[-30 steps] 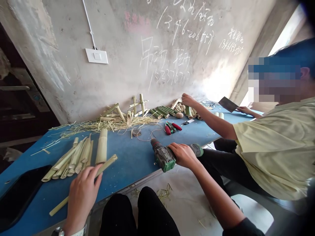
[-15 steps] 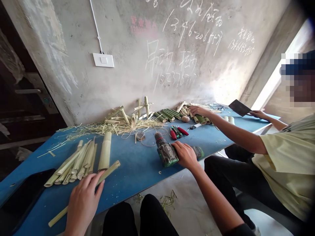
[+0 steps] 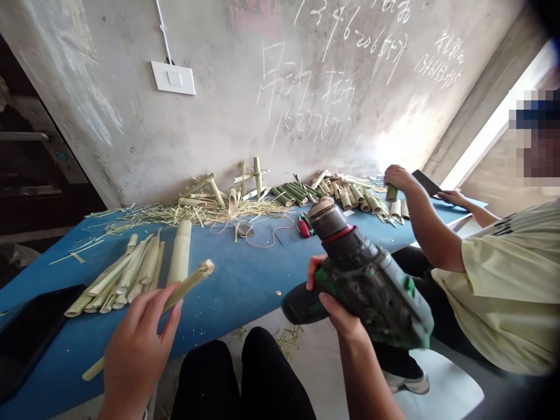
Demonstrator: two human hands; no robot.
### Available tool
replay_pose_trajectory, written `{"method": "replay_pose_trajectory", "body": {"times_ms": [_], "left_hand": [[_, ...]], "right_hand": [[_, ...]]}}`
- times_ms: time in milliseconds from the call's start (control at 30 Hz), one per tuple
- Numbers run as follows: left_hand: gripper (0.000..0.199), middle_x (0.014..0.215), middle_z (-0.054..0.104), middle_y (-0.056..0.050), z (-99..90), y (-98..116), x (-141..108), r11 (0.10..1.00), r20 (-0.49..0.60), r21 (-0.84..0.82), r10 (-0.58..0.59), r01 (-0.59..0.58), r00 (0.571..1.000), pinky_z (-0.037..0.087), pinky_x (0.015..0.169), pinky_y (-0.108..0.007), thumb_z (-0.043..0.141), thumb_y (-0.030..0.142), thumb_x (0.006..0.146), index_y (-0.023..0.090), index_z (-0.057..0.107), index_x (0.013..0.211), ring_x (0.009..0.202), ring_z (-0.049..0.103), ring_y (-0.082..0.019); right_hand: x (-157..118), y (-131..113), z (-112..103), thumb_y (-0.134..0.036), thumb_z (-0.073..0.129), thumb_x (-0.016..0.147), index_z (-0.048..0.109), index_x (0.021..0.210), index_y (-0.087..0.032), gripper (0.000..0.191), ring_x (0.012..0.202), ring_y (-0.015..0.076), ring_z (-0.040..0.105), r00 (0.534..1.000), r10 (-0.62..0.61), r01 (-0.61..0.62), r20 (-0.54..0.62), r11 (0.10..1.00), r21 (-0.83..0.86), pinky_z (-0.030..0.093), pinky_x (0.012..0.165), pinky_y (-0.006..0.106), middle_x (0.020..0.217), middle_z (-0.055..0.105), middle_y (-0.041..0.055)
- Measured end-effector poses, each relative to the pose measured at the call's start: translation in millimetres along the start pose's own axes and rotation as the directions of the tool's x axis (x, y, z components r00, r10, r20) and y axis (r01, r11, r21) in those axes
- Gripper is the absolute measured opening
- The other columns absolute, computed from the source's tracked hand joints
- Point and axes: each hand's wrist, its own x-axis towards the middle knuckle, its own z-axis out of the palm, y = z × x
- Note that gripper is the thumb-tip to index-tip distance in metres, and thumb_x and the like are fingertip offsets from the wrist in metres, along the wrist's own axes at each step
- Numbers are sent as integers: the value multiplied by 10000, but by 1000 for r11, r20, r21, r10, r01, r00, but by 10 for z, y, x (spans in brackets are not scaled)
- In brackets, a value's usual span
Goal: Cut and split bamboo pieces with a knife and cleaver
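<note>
My left hand (image 3: 142, 335) is closed around a thin bamboo stick (image 3: 189, 284), whose cut end points up and to the right. Raised off the table, a green and black cordless drill (image 3: 371, 280) is gripped by its handle in my right hand (image 3: 339, 303); its chuck points up and left. Beyond my left hand lie a bundle of split bamboo pieces (image 3: 125, 277) and a thicker bamboo tube (image 3: 180, 252). Part of the thin stick is hidden behind my left hand.
On the blue table (image 3: 245, 280) a black phone (image 3: 37, 332) lies at the left edge. Bamboo shavings (image 3: 210, 214) and cut tubes (image 3: 350, 198) line the wall. Red-handled pliers (image 3: 304, 226) lie behind the drill. A co-worker (image 3: 490, 286) at the right holds a bamboo tube (image 3: 391, 193) and a dark blade (image 3: 425, 182).
My right hand has lifted the drill off the table and turned it chuck-up. My left hand still holds the thin stick. The co-worker's hand has moved right with a bamboo tube.
</note>
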Motion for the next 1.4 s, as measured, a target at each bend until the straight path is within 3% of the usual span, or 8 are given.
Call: {"method": "replay_pose_trajectory", "body": {"times_ms": [100, 200, 433, 600, 833, 967, 1267, 1400], "left_hand": [[352, 980, 577, -88, -42, 34, 1, 1000, -6, -4, 4, -4, 1000, 435, 636, -265, 476, 307, 825, 190, 500, 1156, 893, 562, -220], [354, 975, 577, -83, -63, 47, -2, 1000, 15, -27, 0, 0, 1000, 433, 595, -248, 473, 322, 825, 187, 502, 1151, 864, 566, -204], [327, 982, 571, -85, -86, 112, 2, 992, 24, -118, -40, 42, 999, 446, 633, -251, 450, 323, 833, 176, 518, 1117, 898, 558, -208], [329, 988, 570, -79, -65, 140, 0, 989, 65, -122, -74, 82, 995, 444, 627, -245, 415, 341, 845, 184, 511, 1117, 905, 556, -205], [364, 1001, 587, -89, 8, 53, -34, 999, 232, 35, -44, 37, 972, 382, 494, -239, 361, 334, 864, 173, 491, 1163, 697, 569, -170], [363, 1000, 596, -97, 69, 23, -34, 1000, 276, -5, -24, 26, 961, 405, 516, -242, 359, 332, 861, 171, 499, 1155, 744, 586, -191], [428, 1022, 591, -90, 26, 112, 59, 893, 503, -242, -219, 380, 836, 421, 484, -211, 299, 409, 867, 159, 460, 1175, 739, 599, -165], [389, 833, 605, -52, -68, 157, 150, 802, 529, -358, -248, 478, 812, 411, 530, -232, 280, 412, 871, 179, 489, 1102, 676, 572, -158]], "right_hand": [[-1, -4, 100, -279, 545, 662, 518, 896, -211, 245, 610, 127, 466, 1000, 27, -30, 13, 960, 278, 380, 598, 303, 804, 494, 22], [6, -14, 143, -253, 543, 641, 507, 832, -202, 201, 596, 116, 446, 998, 60, -58, 7, 908, 415, 347, 562, 280, 769, 461, 10], [-18, -45, 140, -244, 560, 640, 506, 788, -195, 164, 626, 118, 455, 994, 104, -111, 39, 924, 365, 351, 578, 276, 754, 447, 4], [-33, -53, 167, -248, 567, 636, 522, 890, -202, 261, 629, 126, 464, 995, 102, -103, 21, 937, 333, 379, 577, 291, 820, 485, 22], [-64, -4, 144, -264, 553, 649, 523, 893, -188, 258, 598, 141, 481, 986, 160, -167, 50, 937, 307, 390, 563, 308, 758, 515, 27], [-65, 23, 110, -274, 561, 632, 526, 842, -178, 234, 587, 128, 466, 985, 170, -164, 9, 932, 323, 375, 546, 292, 768, 508, 26], [-156, 81, -14, -267, 583, 653, 525, 806, -181, 184, 610, 124, 482, 976, 200, -175, -82, 955, 241, 363, 571, 278, 746, 501, 8], [-231, 87, -25, -285, 578, 666, 522, 872, -184, 237, 590, 134, 480, 977, 198, -183, -72, 967, 175, 367, 561, 299, 768, 518, 24]]}}
